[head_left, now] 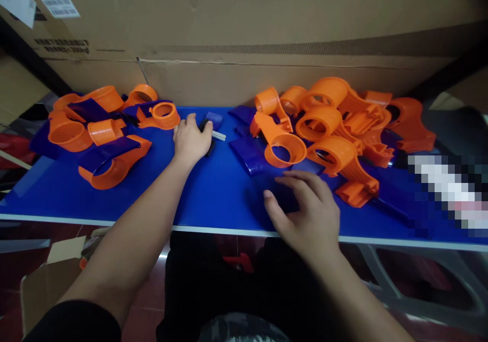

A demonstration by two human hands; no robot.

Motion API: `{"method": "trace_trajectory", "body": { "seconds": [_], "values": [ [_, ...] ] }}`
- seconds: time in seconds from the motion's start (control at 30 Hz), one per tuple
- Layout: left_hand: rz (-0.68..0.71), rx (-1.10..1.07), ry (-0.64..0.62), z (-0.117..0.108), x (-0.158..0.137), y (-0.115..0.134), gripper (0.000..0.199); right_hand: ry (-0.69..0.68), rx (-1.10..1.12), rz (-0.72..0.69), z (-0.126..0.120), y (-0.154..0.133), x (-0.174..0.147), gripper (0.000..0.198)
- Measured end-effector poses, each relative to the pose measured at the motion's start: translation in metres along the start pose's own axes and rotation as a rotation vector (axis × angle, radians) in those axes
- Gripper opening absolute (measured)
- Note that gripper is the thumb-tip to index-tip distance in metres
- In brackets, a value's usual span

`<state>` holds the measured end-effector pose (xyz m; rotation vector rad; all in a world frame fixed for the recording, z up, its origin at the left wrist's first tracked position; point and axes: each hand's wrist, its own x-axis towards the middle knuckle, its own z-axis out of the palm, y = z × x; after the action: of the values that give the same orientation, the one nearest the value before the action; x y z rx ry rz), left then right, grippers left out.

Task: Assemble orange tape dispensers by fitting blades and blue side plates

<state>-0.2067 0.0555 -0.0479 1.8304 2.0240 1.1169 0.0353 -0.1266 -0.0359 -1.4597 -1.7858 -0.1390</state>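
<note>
My left hand is at the back middle of the blue table, its fingers curled over a small black piece that shows beside the thumb. A short light-grey strip sticks out to the right of it, and a small blue plastic piece lies just behind. Much of what is under the palm is hidden. My right hand hovers over the front of the table with fingers apart and nothing in them. It is nearest to a heap of orange tape dispenser frames, with a blue plastic cover at the heap's left edge.
More orange tape dispenser frames and blue covers are piled on the left. A large cardboard box stands behind the table. Below the table's white front edge, an open carton is at the left. A blurred-out patch covers the right end.
</note>
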Motion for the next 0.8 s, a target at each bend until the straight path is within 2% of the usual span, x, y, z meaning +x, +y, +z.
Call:
{"method": "trace_trajectory", "body": {
  "seconds": [0.1, 0.2, 0.33, 0.43, 0.53, 0.63, 0.8],
  "values": [
    [0.001, 0.003, 0.011, 0.002, 0.000, 0.001, 0.059, -0.115, 0.130, -0.037, 0.008, -0.020, 0.018, 0.024],
    [0.042, -0.028, 0.047, -0.003, 0.004, 0.000, 0.052, -0.255, 0.230, -0.079, 0.026, -0.042, 0.046, 0.033],
    [0.080, -0.005, 0.173, -0.029, 0.013, -0.008, 0.043, -0.279, 0.306, -0.115, 0.070, -0.062, 0.094, 0.038],
    [-0.012, 0.095, 0.241, -0.048, 0.015, -0.015, 0.045, -0.280, 0.323, -0.137, 0.106, -0.069, 0.125, 0.038],
    [-0.089, 0.219, 0.256, -0.052, 0.014, -0.021, 0.044, -0.278, 0.319, -0.139, 0.130, -0.067, 0.138, 0.040],
    [-0.113, 0.273, 0.235, -0.049, 0.014, -0.026, 0.040, -0.223, 0.341, -0.143, 0.137, -0.060, 0.135, 0.041],
    [-0.129, 0.229, 0.172, -0.043, 0.020, -0.032, 0.038, -0.153, 0.390, -0.137, 0.127, -0.048, 0.128, 0.036]
  ]
}}
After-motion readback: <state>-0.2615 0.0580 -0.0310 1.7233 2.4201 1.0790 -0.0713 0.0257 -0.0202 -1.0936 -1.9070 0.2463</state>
